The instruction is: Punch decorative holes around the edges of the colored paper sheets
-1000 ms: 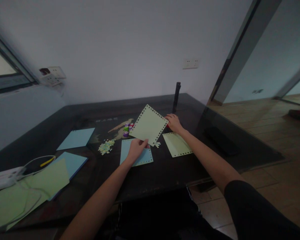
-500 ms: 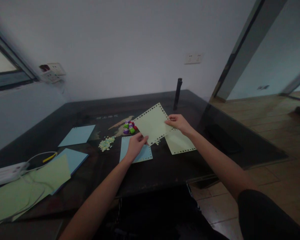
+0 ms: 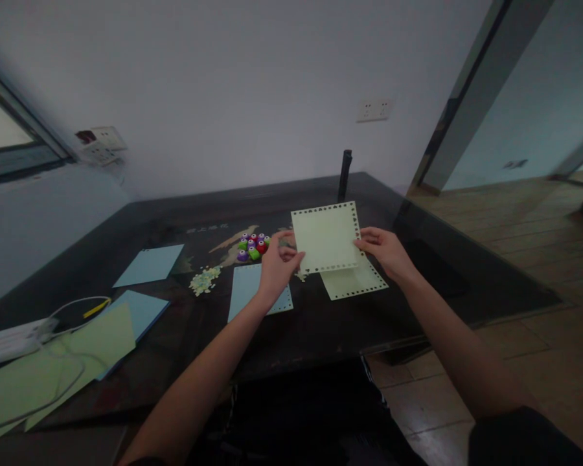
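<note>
Both hands hold 1 green punched sheet [image 3: 326, 237] above the desk [image 3: 320, 323]: left hand [image 3: 278, 266] pinches its left edge, right hand [image 3: 385, 251] its right, over another green sheet [image 3: 357, 283].

Pale green sheet [image 3: 326, 237] with punched hole border; upright, squared, above the dark table

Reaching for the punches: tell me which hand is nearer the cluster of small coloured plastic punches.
Left. The left hand sits just right of the punches; the right hand is far across the held green sheet.
</note>
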`<state>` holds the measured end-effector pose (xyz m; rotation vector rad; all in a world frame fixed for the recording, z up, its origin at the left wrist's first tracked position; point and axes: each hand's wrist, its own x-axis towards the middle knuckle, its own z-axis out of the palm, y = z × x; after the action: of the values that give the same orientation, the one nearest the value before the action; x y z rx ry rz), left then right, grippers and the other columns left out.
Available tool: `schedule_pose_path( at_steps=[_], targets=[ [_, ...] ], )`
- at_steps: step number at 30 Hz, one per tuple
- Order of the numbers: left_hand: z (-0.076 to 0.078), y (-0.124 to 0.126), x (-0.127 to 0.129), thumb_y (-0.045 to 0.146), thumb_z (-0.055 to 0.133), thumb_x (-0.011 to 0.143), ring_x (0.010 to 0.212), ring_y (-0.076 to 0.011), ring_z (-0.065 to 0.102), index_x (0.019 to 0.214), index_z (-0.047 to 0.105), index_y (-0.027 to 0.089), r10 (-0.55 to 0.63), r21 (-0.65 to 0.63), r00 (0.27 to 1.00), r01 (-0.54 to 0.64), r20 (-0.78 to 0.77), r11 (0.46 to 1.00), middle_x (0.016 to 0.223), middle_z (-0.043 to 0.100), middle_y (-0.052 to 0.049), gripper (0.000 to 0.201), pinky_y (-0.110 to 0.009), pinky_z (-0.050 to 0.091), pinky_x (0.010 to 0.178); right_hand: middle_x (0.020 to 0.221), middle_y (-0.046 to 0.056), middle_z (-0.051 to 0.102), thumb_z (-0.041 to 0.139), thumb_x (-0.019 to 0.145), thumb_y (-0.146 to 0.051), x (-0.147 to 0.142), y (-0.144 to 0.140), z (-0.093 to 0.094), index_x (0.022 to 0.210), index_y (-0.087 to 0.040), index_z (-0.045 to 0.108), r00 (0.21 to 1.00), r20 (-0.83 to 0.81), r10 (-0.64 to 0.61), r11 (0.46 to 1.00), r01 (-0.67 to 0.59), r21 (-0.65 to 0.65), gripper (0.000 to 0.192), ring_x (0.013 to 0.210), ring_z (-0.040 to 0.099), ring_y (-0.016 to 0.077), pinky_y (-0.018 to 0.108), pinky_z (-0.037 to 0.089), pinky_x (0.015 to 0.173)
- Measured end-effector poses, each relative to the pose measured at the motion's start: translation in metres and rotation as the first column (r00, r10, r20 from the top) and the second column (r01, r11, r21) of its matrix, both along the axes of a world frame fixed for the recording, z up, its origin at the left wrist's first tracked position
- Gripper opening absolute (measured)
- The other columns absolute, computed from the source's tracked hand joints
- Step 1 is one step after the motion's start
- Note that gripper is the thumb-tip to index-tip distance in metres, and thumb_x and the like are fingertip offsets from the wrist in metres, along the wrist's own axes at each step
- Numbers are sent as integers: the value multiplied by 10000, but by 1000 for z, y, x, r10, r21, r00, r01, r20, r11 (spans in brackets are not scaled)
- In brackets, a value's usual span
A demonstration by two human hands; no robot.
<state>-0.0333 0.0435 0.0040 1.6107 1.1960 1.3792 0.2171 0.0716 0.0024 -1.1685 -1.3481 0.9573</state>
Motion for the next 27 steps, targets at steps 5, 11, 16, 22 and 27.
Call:
schedule_pose_path(
  at_steps=[5,11,16,22,27],
  targets=[
    [-6,9,37,204,582,777,586,-106,605,931,595,175,-44,37,961,56,-275,998,660,643,10,157,-213,466,601,584,-34,555,719,609,-331,33,-9,-8,985,-160,611,991,22,-135,990,133,55,427,509,476,102,250,370,510],
    [-32,0,58,198,580,767,672,-133,626,809,681,186,-86,-69,833,58,-547,996,704,689,-10,110,-232,463,677,587,-18,574,672,634,-322,52,-18,-40,1032,-144,599,952,231,-201,980,197,39,442,530,512,133,263,394,526],
    [-36,-4,55,208,581,765,665,-134,630,830,686,187,-118,-109,796,66,-594,992,717,699,-12,126,-225,456,669,620,15,606,623,662,-304,52,-17,-52,969,-152,631,890,429,-154,987,159,24,342,552,550,159,279,422,536],
    [-38,-4,54,204,578,765,679,-151,635,835,687,194,-137,-125,750,73,-647,989,735,705,-19,130,-242,462,688,632,25,630,603,667,-269,49,-18,-54,912,-164,662,809,566,-159,984,177,24,273,556,560,158,270,426,525],
    [-37,-8,55,201,572,771,716,-174,644,855,688,196,-141,-149,716,53,-683,987,758,710,-36,144,-264,466,700,642,32,641,601,677,-284,49,-18,-57,866,-168,676,787,597,-158,985,169,38,234,567,569,162,273,420,530]
  ],
)
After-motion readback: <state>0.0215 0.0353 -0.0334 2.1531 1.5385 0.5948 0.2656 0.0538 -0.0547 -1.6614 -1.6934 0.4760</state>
